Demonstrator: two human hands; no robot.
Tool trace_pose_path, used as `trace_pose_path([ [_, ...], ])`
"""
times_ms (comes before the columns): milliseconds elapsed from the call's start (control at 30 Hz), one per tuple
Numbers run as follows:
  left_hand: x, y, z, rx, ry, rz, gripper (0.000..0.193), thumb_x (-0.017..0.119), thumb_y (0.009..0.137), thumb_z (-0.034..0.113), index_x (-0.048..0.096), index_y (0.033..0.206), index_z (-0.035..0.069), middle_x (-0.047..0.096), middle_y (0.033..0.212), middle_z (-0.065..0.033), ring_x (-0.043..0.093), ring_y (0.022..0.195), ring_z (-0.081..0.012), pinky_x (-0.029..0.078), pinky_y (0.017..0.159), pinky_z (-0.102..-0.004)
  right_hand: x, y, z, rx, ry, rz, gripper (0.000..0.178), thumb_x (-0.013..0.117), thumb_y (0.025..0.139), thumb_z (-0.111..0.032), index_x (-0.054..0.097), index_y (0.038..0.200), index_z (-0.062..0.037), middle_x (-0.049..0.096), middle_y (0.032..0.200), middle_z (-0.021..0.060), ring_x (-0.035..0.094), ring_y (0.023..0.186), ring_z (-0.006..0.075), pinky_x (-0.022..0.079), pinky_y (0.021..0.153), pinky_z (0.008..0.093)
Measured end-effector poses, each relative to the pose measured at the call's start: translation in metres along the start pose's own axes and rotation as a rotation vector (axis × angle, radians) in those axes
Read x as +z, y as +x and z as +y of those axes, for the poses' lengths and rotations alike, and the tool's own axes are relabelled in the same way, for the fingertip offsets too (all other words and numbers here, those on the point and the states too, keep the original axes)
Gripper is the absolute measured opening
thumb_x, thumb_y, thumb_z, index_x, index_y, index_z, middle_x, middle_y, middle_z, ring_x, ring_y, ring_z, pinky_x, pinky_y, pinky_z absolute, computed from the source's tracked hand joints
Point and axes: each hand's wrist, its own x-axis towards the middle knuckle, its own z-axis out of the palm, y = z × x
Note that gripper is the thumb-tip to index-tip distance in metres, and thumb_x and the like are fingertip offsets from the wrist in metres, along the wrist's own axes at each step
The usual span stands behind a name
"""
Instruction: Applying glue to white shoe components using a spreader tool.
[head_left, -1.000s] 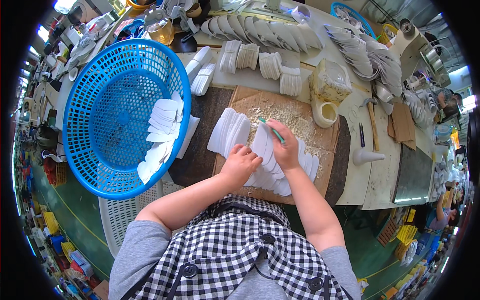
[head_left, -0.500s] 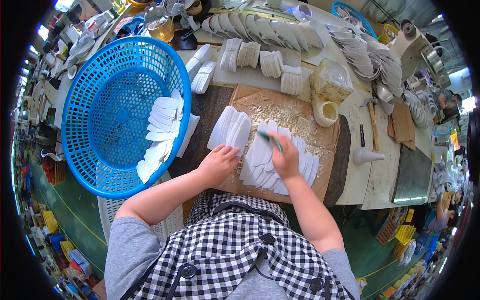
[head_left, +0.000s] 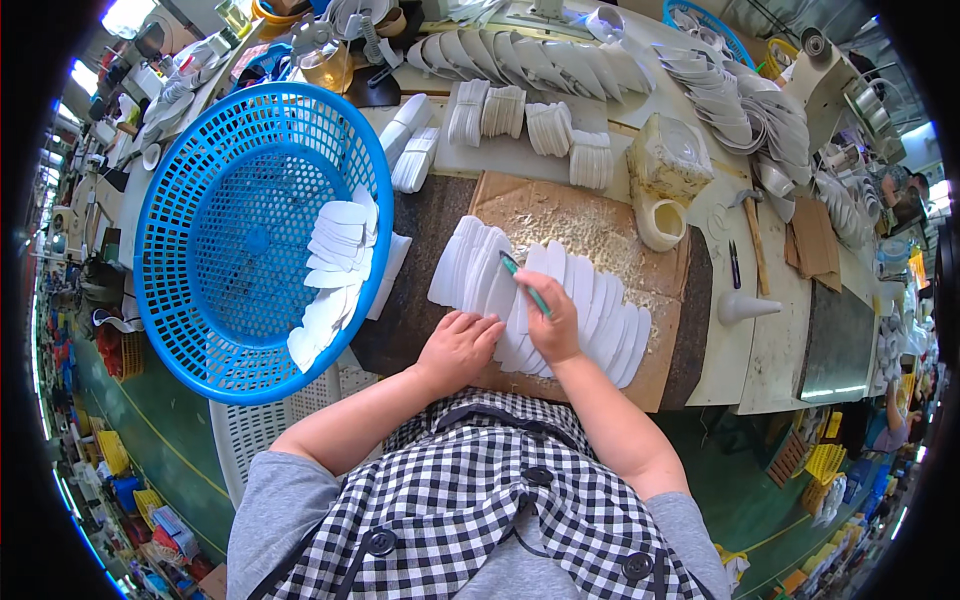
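Observation:
My right hand [head_left: 555, 325] is closed around a green-handled brush [head_left: 530, 285]. Its dark tip reaches the right edge of a fanned stack of white sole-shaped pieces [head_left: 468, 262]. At that stack's near end lies my left hand [head_left: 458, 348], fingers stretched out and resting on the lowest part of the pieces. Under and beside my right hand, a second fan of overlapping white pieces [head_left: 605, 315] spreads across a glue-crusted brown cardboard sheet [head_left: 570, 215].
A blue perforated basket [head_left: 160, 300] with white pieces inside stands at the left. Bundled white pieces [head_left: 505, 112] line the back. A glue-crusted container [head_left: 665, 160] sits beyond the cardboard. Farther right are a hammer [head_left: 760, 255], a pen [head_left: 734, 265] and a white cone [head_left: 748, 307].
The brush in my right hand has shifted left, from the right fan to the edge of the left stack. My left hand has slid slightly right and nearer. The whole view has shifted a little.

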Motion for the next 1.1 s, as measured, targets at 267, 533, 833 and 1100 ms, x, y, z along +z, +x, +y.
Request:
trace_pose_path([
  [267,-0.016,0.026,-0.038,-0.187,-0.115,0.14,0.035,0.068,0.077,0.015,0.061,0.111,0.011,0.059,0.107,-0.0052,0.055,0.101,-0.0242,0.041,0.087,-0.0389,-0.018,-0.054,-0.026,-0.122,0.036,-0.335,0.039,0.064,0.074,0.005,0.065,0.109,-0.0125,0.066,0.111,0.0092,0.065,0.095,0.029,0.053,0.081,0.0365],
  [533,0.007,0.097,-0.048,-0.134,0.167,-0.266,0.046,0.077,0.07,0.023,0.059,0.111,0.011,0.05,0.119,-0.0068,0.046,0.115,-0.0255,0.036,0.097,-0.0425,-0.033,-0.047,-0.043,0.24,0.281,-0.273,0.023,0.061,0.086,0.004,0.067,0.104,-0.008,0.07,0.096,0.0104,0.068,0.087,0.0227,0.052,0.078,0.0307],
  [833,-0.03,0.11,-0.064,-0.436,-0.191,-0.353,0.035,0.078,0.068,0.011,0.054,0.093,0.003,0.063,0.083,-0.0156,0.06,0.089,-0.0375,0.048,0.075,-0.0447,-0.16,0.023,-0.003,0.257,-0.059,0.379,0.018,0.059,0.095,-0.008,0.064,0.111,-0.0016,0.065,0.108,0.0067,0.061,0.097,0.015,0.049,0.085,0.0272],
  [1100,-0.041,0.111,-0.049,-0.372,-0.083,-0.1,0.034,0.078,0.068,0.007,0.056,0.094,0.007,0.059,0.097,-0.0127,0.055,0.102,-0.0328,0.045,0.088,-0.0406,-0.179,0.081,0.053,0.167,-0.405,0.518,0.019,0.063,0.091,-0.013,0.066,0.108,-0.0063,0.069,0.097,0.0133,0.067,0.09,0.0249,0.05,0.079,0.0326],
])
